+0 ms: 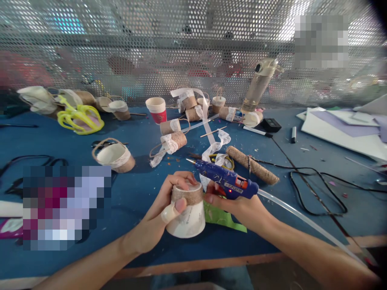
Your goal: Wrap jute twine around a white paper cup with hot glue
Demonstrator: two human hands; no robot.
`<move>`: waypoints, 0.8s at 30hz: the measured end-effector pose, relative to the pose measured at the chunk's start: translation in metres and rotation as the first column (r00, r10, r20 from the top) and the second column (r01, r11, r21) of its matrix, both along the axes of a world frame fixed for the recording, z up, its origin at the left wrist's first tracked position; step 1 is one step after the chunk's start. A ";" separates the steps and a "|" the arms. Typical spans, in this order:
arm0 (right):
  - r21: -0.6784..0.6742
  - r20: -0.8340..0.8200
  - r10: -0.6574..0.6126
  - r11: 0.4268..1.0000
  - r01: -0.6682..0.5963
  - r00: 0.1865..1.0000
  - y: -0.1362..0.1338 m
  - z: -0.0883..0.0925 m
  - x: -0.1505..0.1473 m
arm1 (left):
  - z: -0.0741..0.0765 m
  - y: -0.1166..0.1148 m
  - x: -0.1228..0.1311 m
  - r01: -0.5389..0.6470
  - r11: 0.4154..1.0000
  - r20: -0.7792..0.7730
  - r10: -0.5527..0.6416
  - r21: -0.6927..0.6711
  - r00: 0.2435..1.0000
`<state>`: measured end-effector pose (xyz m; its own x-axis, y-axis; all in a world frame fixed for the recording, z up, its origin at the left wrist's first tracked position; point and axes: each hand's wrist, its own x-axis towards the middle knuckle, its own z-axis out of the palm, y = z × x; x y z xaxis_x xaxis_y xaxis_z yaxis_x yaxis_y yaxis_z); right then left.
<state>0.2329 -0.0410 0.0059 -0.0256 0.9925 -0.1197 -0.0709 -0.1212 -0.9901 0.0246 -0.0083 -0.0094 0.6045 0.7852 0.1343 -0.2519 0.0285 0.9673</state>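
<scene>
My left hand (171, 201) is closed around a white paper cup (189, 220) that stands upside down, its upper part wrapped in brown twine. A bandage-like wrap covers part of the left thumb. My right hand (232, 205) grips a blue hot glue gun (225, 179) with a small red light lit. The gun's nozzle points left, above and behind the cup, and a long clear glue stick (296, 215) trails from its rear. The right fingertips are close to the cup's twine side; whether they touch it I cannot tell. A green sheet (225, 217) lies beneath the right hand.
Behind the glue gun lies a roll of twine (252, 165), with white lace ribbon (216, 147) nearby. Several twine-wrapped cups, a red paper cup (156, 110) and a yellow basket-like piece (80, 119) are farther back. A black cord (317, 205) loops at right. A perforated metal screen (181, 48) borders the table.
</scene>
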 end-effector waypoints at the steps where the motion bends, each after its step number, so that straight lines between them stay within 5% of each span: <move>1: 0.006 -0.001 0.002 1.000 -0.002 1.000 0.000 0.000 0.000 | 0.000 0.000 0.000 0.007 1.000 -0.001 -0.007 -0.002 1.000; 11: 0.124 0.049 -0.041 0.992 0.034 0.998 0.000 -0.006 -0.001 | -0.003 0.004 0.003 0.044 0.997 -0.062 -0.047 -0.058 0.997; 16: 0.113 0.043 -0.062 0.992 0.057 0.997 0.001 -0.006 -0.002 | 0.000 0.006 0.006 -0.039 0.999 -0.115 0.042 0.027 0.992; 19: 0.142 0.039 -0.084 0.987 0.077 0.996 0.001 -0.004 -0.003 | 0.002 0.006 0.006 -0.031 0.991 -0.256 -0.004 -0.133 0.967; 24: 0.212 0.056 -0.101 0.973 0.087 0.993 -0.002 -0.001 -0.003 | 0.002 0.009 0.010 -0.139 0.950 -0.145 0.101 -0.281 0.984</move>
